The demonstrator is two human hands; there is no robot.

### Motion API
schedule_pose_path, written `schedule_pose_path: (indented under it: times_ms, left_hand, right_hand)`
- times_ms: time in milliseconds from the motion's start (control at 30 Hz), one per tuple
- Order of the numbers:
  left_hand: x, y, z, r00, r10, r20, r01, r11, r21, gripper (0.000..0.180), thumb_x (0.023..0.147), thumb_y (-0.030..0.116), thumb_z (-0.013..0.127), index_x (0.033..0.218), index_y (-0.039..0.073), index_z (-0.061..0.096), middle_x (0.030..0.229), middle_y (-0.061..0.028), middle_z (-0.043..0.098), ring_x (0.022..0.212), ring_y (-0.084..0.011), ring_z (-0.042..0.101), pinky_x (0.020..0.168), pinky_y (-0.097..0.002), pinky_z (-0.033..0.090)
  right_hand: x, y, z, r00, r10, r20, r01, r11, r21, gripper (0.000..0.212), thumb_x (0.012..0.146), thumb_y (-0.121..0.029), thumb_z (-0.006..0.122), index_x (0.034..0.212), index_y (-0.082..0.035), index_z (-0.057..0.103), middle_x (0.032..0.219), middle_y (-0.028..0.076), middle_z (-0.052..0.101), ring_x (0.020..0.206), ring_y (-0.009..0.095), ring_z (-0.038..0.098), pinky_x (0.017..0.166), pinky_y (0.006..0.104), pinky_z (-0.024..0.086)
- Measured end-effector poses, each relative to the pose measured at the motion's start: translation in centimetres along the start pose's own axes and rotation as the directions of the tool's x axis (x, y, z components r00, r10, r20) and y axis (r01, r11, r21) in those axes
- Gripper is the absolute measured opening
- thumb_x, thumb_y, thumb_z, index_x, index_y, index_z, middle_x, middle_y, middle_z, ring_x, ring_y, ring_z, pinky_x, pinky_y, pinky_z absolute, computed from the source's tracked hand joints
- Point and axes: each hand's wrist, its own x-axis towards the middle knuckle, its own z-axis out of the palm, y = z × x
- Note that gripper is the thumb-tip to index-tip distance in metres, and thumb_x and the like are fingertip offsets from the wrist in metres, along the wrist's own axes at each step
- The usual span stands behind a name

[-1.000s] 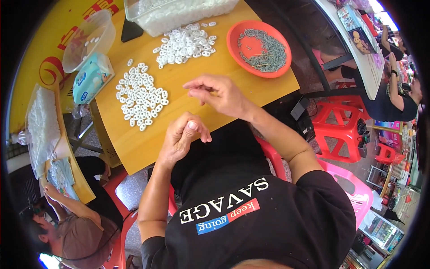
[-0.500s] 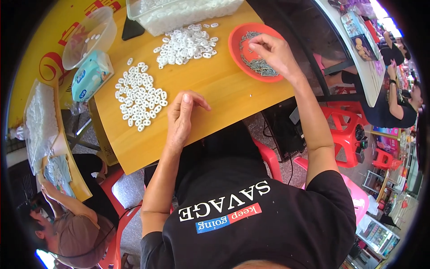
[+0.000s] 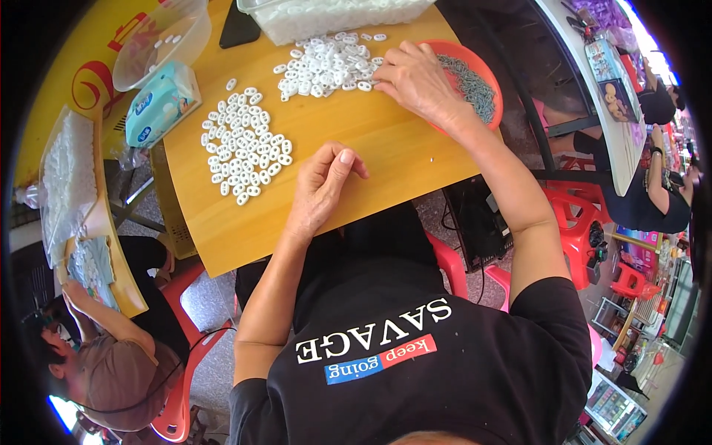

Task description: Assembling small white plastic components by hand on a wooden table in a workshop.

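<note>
My right hand (image 3: 419, 83) is over the near-left side of an orange bowl (image 3: 495, 81) of small grey metal screws or pins. Its bent fingertips touch the right edge of a heap of white oval plastic pieces (image 3: 330, 67), each with two holes; what they pinch is hidden. My left hand (image 3: 323, 182) rests at the table's near side, thumb up and fingers curled in. Anything inside it cannot be seen. Left of it, more white oval pieces (image 3: 241, 144) lie spread flat in a single layer.
A clear tub (image 3: 334, 26) full of white pieces stands at the back, beside a dark phone (image 3: 239, 30). On the left are a tissue pack (image 3: 159, 104) and a clear bowl (image 3: 133, 63). A co-worker (image 3: 122, 371) sits at lower left.
My right hand has moved left from above the orange bowl to the white heap's edge, its fingers lowered. My left hand stays curled in nearly the same place. The view has shifted slightly.
</note>
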Motion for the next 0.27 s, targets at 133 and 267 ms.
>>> schedule_pose_path:
  times_ms: [133, 267]
  left_hand:
    - [0.06, -0.47, -0.2, 1.0, 0.003, 0.013, -0.003, 1.0, 0.003, 0.031, 0.102, 0.028, 0.049, 0.089, 0.002, 0.06, 0.081, -0.0036, 0.064, 0.079, -0.0105, 0.057, 0.076, -0.0255, 0.044]
    - [0.08, -0.5, -0.4, 1.0, 0.009, 0.026, -0.01, 0.999, 0.035, 0.031, 0.101, 0.03, 0.051, 0.091, 0.002, 0.06, 0.082, -0.0037, 0.065, 0.078, -0.0102, 0.056, 0.075, -0.0253, 0.044]
  right_hand:
    - [0.27, -0.06, 0.25, 0.999, 0.009, 0.033, -0.009, 1.0, 0.002, 0.008, 0.081, -0.019, 0.069, 0.082, -0.011, 0.072, 0.086, 0.001, 0.062, 0.094, 0.021, 0.053, 0.082, 0.0392, 0.04]
    - [0.3, -0.1, 0.55, 0.998, -0.057, 0.023, 0.059, 0.996, -0.071, 0.008, 0.08, -0.02, 0.071, 0.082, -0.012, 0.072, 0.087, 0.003, 0.063, 0.094, 0.022, 0.053, 0.085, 0.0404, 0.04]
